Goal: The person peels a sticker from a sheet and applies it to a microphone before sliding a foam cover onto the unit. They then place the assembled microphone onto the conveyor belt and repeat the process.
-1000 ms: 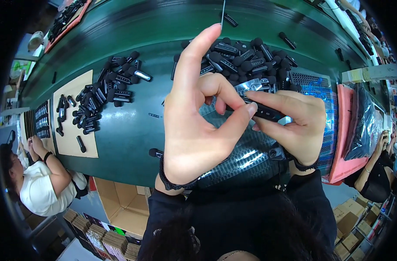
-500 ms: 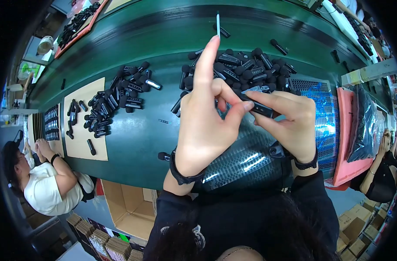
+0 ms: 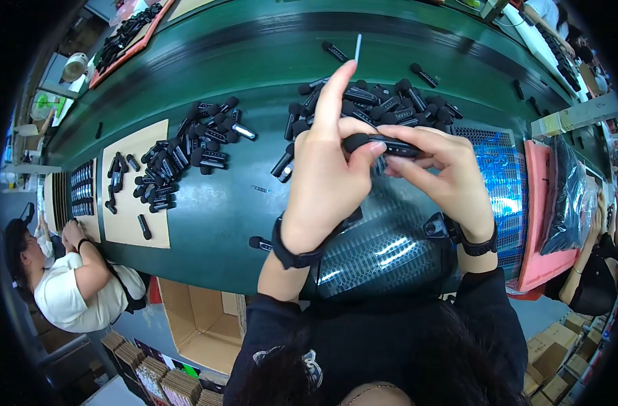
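Note:
Both of my hands hold one small black clip-on microphone [image 3: 398, 146] with a round foam tip, above the green table. My left hand [image 3: 328, 179] pinches it near the foam end between thumb and bent fingers, its index finger pointing away from me. A thin pale strip [image 3: 358, 49] stands at that fingertip and looks stuck to it. My right hand [image 3: 449, 166] grips the microphone's other end between thumb and fingers. Behind my hands lies a pile of similar microphones [image 3: 397, 101], partly hidden by them. Below the hands is a sheet of clear film with a hexagon pattern [image 3: 390, 260].
More microphones [image 3: 163, 166] lie to the left, some on a cardboard sheet [image 3: 136, 227]. Patterned sheets under blue film [image 3: 501, 183] and pink foam [image 3: 535, 223] with a bagged black bundle [image 3: 567, 193] are at right. A co-worker [image 3: 79, 284] sits left, beside an open carton [image 3: 200, 318].
The held microphone has turned from slanting to nearly level, and my right hand has shifted its grip. The pale strip moved right with my left index finger. Loose microphones at the back shifted left.

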Demonstrator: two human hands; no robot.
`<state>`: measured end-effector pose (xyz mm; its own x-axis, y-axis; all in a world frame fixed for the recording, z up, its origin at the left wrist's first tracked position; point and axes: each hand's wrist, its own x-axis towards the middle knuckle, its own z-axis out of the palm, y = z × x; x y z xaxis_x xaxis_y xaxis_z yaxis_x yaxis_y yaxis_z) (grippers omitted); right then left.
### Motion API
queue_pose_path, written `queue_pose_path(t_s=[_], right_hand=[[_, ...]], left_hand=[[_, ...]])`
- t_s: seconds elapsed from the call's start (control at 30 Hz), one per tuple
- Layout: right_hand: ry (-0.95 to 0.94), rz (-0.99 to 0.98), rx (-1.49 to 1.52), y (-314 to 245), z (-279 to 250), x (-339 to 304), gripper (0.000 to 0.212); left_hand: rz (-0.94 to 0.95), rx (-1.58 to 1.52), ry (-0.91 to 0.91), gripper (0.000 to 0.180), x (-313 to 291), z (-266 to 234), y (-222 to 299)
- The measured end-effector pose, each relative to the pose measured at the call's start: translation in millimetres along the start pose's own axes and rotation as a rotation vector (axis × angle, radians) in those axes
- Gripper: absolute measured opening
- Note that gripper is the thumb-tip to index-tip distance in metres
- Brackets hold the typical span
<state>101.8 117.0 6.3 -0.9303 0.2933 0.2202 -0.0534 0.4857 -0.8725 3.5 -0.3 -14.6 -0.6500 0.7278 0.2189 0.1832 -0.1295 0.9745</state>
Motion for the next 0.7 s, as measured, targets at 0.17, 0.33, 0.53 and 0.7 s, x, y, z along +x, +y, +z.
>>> queue_pose_path(t_s=[0.17,0.33,0.53,0.7], right_hand=[[-0.071,-0.031,-0.118,1,-2,8,0.027],[-0.475,0.245,0.189,35,-14,73,0.024],[-0.506,0.418,-0.078,137,-37,192,0.028],[-0.488,0.179,-0.756,172,-2,240,0.049]], left_hand=[[0.052,0.163,0.080,0.071,2,-1,-4],[0.007,0.304,0.202,0.063,10,-15,-18],[0.044,0.494,0.478,0.037,11,-54,-9],[0.022,0.350,0.550,0.018,1,-77,-2]])
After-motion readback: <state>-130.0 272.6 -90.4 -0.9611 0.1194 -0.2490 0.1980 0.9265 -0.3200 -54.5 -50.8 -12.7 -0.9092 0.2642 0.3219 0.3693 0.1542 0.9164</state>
